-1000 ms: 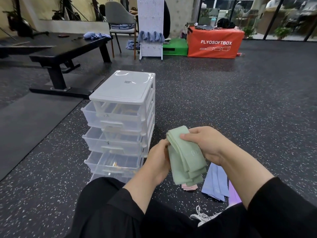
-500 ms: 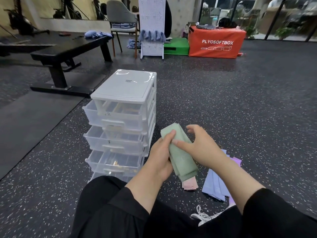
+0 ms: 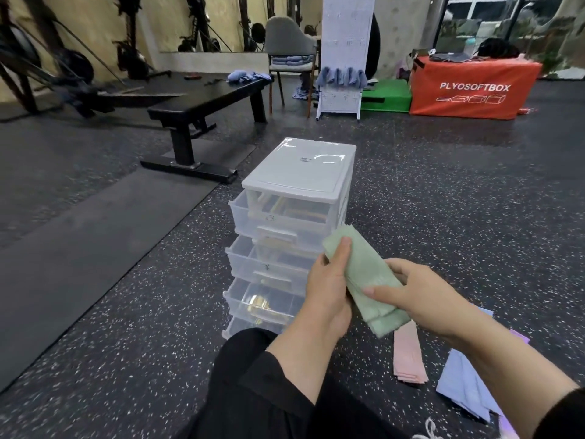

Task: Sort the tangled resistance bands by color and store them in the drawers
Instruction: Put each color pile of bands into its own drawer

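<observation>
- The left hand grips the folded green bands, thumb lying along the upper face near the top end and the other fingers curled behind.
- The right hand pinches the same bundle lower down, its thumb pressed across the front and its fingers wrapped behind the right edge.
- The green bands are held in the air, tilted, with the top end in front of the drawers' right side and the bottom end hanging above the floor.
- A pink band lies flat on the floor just below the green bundle.
- A blue band lies to the right of the pink one, partly under the right forearm; a purple band shows at its far edge.
- The white plastic drawer unit stands just beyond the hands, its clear drawers pulled out a little in steps.
- A black bench stands well behind on the left.
- An orange box sits far back on the right.
</observation>
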Motion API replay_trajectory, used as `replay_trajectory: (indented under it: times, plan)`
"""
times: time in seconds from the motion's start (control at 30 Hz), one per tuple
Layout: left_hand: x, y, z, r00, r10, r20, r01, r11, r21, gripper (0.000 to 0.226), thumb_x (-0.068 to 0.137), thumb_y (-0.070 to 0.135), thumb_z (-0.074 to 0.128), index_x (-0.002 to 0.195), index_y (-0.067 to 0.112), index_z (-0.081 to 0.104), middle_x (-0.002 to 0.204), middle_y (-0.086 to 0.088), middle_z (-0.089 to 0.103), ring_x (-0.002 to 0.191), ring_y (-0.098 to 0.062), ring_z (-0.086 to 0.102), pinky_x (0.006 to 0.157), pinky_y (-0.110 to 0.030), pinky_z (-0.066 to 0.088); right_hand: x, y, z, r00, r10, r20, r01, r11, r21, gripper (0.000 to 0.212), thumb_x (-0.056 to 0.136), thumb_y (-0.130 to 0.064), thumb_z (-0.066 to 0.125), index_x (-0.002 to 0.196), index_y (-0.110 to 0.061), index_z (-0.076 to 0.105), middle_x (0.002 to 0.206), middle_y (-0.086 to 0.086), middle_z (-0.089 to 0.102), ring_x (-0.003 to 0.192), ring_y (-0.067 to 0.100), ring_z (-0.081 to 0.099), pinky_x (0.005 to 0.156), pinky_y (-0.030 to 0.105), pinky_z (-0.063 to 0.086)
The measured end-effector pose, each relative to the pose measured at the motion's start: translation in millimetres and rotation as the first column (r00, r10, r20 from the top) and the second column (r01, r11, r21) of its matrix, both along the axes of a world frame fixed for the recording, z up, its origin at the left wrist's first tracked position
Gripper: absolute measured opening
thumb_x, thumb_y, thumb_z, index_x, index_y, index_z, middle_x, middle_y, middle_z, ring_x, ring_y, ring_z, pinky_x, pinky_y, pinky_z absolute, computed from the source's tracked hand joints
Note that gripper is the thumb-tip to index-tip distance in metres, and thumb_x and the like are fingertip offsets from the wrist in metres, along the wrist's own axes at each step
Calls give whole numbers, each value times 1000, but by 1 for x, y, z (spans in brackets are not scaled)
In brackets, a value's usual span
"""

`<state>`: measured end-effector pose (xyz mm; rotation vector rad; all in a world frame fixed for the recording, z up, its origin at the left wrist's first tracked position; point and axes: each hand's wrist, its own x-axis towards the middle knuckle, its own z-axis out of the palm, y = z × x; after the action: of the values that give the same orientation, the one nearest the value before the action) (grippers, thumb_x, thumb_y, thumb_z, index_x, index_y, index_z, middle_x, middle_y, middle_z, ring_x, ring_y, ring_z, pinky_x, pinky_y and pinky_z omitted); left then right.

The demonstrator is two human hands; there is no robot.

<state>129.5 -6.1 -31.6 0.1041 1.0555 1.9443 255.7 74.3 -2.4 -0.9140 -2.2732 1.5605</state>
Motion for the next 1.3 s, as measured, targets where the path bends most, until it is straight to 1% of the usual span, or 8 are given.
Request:
replay_trajectory:
  times: [0.23,0.43,0.6,0.77,0.93,1.07,1.17,1.3]
  plan:
    - [-49,-26,0,997,24,74,-29,997,71,44,95,24,71,130,-1,63,126,-28,68,119,-41,66,103,-55,53,-46,-15,0,997,57,-59,-55,998,35,25,84,-23,80,105,-29,68,93,-7,77,83,9,74,68,24,56]
    - [-89,-35,1,998,66,-9,-65,996,62,28,95,24,71,118,8,69,112,-17,76,102,-29,73,92,-47,59,-83,-17,7,994,102,-46,-98,991,89,26,83,-25,81,107,-28,70,96,-8,78,89,15,75,83,39,57]
    - [-117,-41,0,988,-5,-153,8,1000,20,28,90,27,72,113,11,69,101,-7,76,93,-21,70,89,-41,57,-108,-7,20,987,154,47,-160,963,217,24,84,-25,79,106,-29,70,89,-15,77,78,0,71,64,12,48]
    - [-149,-41,0,971,-20,-238,34,998,55,55,79,28,76,126,2,64,112,-14,71,102,-26,65,100,-46,54,-138,5,33,978,133,163,-190,891,412,33,81,-39,78,111,-35,65,96,-16,72,86,2,68,78,29,54]
    - [-188,-31,13,943,8,-332,-4,1000,12,28,92,19,71,118,8,65,106,-9,73,95,-21,69,96,-42,56,-175,23,60,964,117,240,-234,804,547,32,82,-41,76,111,-32,64,97,-11,70,85,10,65,74,32,52]
    - [-221,-20,32,871,26,-491,-66,996,-66,21,92,25,74,107,12,67,99,-4,73,89,-18,70,89,-40,57,-207,38,74,968,111,224,-229,756,613,30,84,-40,74,111,-31,62,100,-8,68,85,10,63,73,33,51]
    - [-245,-19,34,724,-43,-688,-128,972,-196,36,85,38,79,112,16,71,107,-3,76,90,-11,68,76,-26,53,-227,48,73,964,94,249,-240,710,662,36,86,-39,73,117,-27,60,105,-1,68,89,19,64,77,35,52]
    - [-265,-21,31,496,-224,-839,-134,935,-329,28,90,30,78,113,17,70,104,3,76,84,5,68,69,-10,48,-245,57,58,942,80,325,-297,646,703,39,88,-37,70,122,-23,57,110,3,68,96,25,60,81,38,51]
